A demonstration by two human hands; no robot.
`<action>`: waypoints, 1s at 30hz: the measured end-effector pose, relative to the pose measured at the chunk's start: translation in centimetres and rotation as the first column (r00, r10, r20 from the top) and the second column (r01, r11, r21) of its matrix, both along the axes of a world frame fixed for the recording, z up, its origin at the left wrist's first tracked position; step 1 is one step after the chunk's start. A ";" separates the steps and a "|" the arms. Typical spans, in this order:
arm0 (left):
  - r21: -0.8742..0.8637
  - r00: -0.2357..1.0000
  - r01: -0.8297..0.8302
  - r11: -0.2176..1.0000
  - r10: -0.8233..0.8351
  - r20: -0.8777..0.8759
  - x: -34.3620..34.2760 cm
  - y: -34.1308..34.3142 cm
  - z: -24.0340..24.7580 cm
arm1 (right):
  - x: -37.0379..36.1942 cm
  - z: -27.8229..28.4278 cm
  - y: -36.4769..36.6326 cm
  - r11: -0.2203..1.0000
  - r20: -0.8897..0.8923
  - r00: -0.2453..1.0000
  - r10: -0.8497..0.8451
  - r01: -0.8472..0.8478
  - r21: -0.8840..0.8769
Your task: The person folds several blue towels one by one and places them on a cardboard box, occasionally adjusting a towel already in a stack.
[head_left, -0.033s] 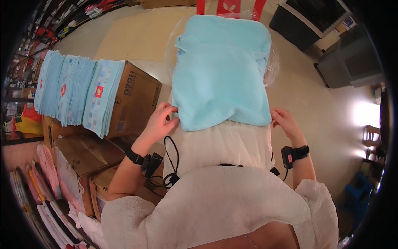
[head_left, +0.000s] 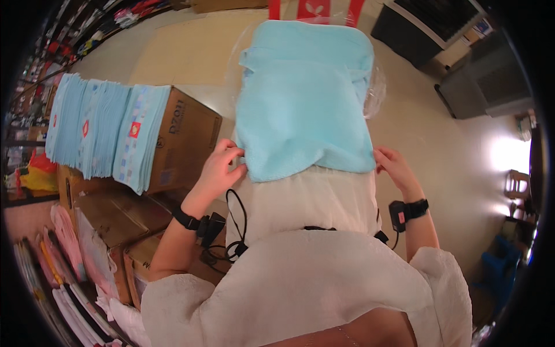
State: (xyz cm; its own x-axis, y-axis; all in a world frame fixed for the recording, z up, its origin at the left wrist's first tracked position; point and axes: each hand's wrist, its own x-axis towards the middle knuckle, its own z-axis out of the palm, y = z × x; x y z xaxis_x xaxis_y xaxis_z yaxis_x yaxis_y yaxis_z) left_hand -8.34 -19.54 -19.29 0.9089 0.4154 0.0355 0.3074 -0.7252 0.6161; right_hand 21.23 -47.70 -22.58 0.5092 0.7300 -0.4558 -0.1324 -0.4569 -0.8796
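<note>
Towel (head_left: 303, 110), light blue: lying over the lap (head_left: 300, 199), reaching away toward the red chair (head_left: 315, 10); its near edge is rumpling in a fold.
Left hand (head_left: 222, 168): touching the towel's left edge by the near corner; thumb and forefinger are standing apart.
Right hand (head_left: 396, 165): resting at the right edge by the other near corner; fingers are curling, but whether they are pinching cloth, cannot tell.
Clear plastic (head_left: 376, 95): showing past both sides of the towel; whether it is enclosing any of it, cannot tell.
Box (head_left: 188, 124), cardboard: bearing folded towels (head_left: 104, 127), blue, in a leaning row; contents not showing.
Lower boxes (head_left: 118, 214), cardboard: standing nearer; contents not showing.
Bag (head_left: 41, 172), red and yellow: sitting at far left, contents hidden.
</note>
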 end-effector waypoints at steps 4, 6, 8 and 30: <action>-0.522 0.986 -0.100 0.847 0.016 -0.165 -0.8 0.2 0.9 | 0.0 1.1 1.0 0.996 -0.042 0.998 0.048 -0.045 0.071; -0.824 0.980 -0.180 0.537 0.171 -0.102 -1.8 0.5 1.1 | 0.2 1.4 0.7 0.991 -0.207 0.978 -0.030 0.057 0.124; -0.910 0.946 -0.184 0.370 0.320 -0.061 -2.6 1.0 1.2 | 0.6 1.1 0.0 0.990 -0.226 0.973 -0.042 0.071 0.124; -0.915 0.882 -0.360 0.180 0.387 -0.270 -5.1 -1.0 -0.9 | -0.9 2.0 -0.3 0.989 -0.268 0.963 -0.019 -0.021 -0.147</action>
State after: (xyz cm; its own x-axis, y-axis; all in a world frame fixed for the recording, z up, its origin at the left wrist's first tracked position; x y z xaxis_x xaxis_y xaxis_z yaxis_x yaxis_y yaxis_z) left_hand -13.41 -20.51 -20.23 0.6412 0.4584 -0.6154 0.3440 0.5452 0.7645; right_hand 20.28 -47.99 -20.55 0.3530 0.6451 -0.6777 -0.3530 -0.5789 -0.7350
